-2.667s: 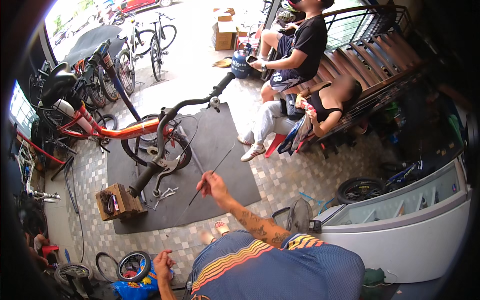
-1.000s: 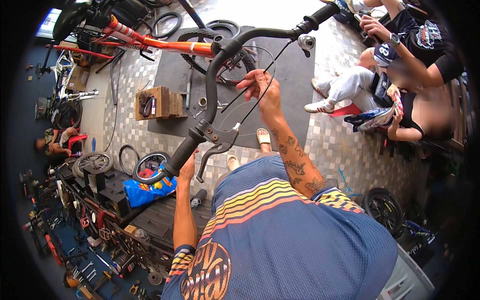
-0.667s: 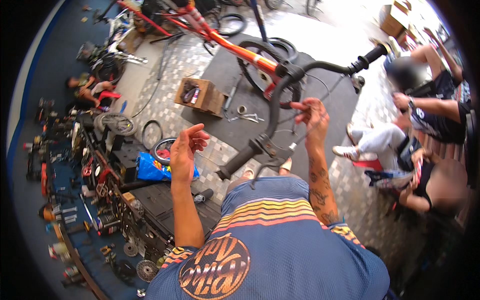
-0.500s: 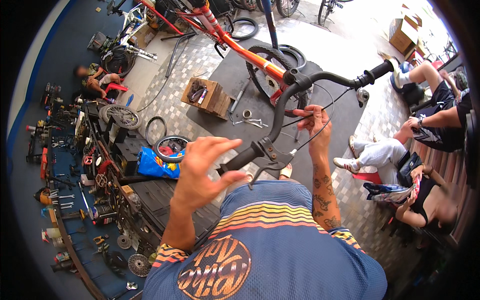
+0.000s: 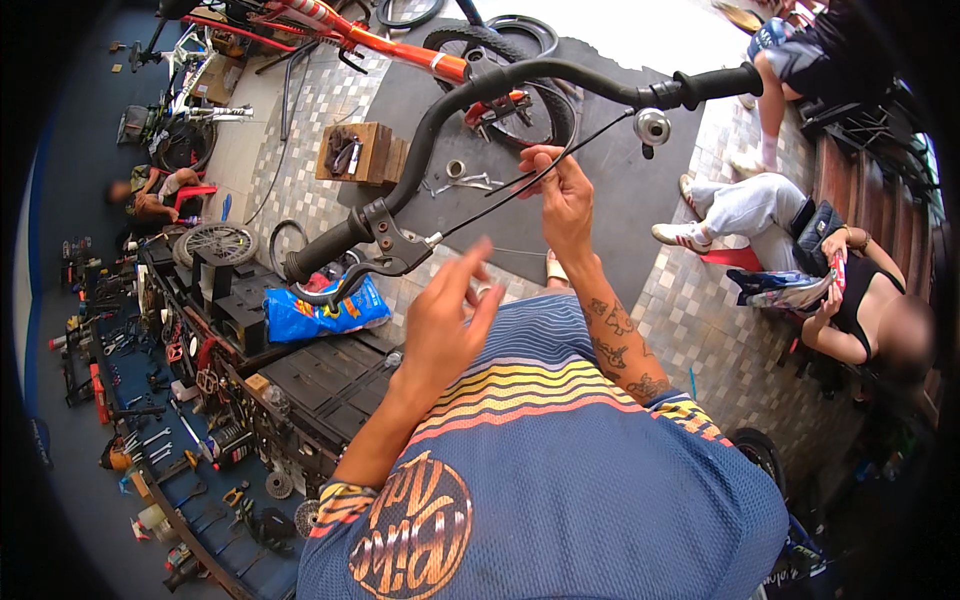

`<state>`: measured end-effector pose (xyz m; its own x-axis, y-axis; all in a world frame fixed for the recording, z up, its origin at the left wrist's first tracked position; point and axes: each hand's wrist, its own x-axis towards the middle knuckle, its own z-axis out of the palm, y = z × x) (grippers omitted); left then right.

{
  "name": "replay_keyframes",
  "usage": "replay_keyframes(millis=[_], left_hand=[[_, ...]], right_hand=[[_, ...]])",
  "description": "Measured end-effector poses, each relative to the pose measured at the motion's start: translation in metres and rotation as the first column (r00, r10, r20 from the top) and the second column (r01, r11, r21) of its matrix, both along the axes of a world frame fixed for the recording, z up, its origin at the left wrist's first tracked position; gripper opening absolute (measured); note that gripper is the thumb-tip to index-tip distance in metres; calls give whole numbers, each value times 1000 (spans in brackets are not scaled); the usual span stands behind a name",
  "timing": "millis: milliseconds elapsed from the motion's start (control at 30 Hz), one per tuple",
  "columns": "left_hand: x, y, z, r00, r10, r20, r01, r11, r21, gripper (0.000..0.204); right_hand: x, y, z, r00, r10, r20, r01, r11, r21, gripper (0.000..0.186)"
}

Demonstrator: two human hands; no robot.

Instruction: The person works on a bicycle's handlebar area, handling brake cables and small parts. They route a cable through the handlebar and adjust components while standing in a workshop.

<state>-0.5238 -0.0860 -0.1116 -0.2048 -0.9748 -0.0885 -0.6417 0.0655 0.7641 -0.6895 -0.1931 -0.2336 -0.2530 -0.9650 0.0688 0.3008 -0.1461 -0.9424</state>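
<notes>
An orange bicycle (image 5: 430, 57) has a curved black handlebar (image 5: 430, 125) with a brake lever (image 5: 400, 255) and a silver bell (image 5: 652, 128). My right hand (image 5: 562, 200) pinches the black cable (image 5: 482, 212) that runs between the bell side and the lever. My left hand (image 5: 450, 320) is just below the lever, slightly blurred, fingers apart and bent, with nothing visible held.
Seated people (image 5: 880, 310) are on the right, another person (image 5: 150, 200) at far left. A wooden crate (image 5: 375, 150) and wrenches (image 5: 462, 183) lie on a grey mat (image 5: 640, 150). A blue bag (image 5: 330, 315) is beside a tool-covered bench (image 5: 220, 400).
My left hand came up from beside the grip and moved rightward to below the brake lever. My right hand still pinches the cable. The view has shifted.
</notes>
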Motion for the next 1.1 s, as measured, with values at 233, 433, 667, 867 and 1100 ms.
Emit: replay_keyframes(millis=[233,433,667,867,1100], left_hand=[[-10,-93,-128,995,96,35,-78,934,-348,22],[-8,-94,-130,999,38,-24,-44,935,-351,14],[-12,-80,-110,997,-72,-19,64,958,-279,17],[-8,-55,-126,746,262,-612,-142,961,238,31],[127,39,-159,968,245,48,-250,947,202,21]], right_hand=[[-5,-2,9,999,1,-55,-2,1000,-18,22],[-31,2,-28,989,147,27,-149,987,67,25],[-10,43,-64,857,500,-123,-473,860,191,26],[-5,42,-40,864,402,-302,-416,909,20,12],[1,47,-14,905,382,-189,-364,923,126,10]])
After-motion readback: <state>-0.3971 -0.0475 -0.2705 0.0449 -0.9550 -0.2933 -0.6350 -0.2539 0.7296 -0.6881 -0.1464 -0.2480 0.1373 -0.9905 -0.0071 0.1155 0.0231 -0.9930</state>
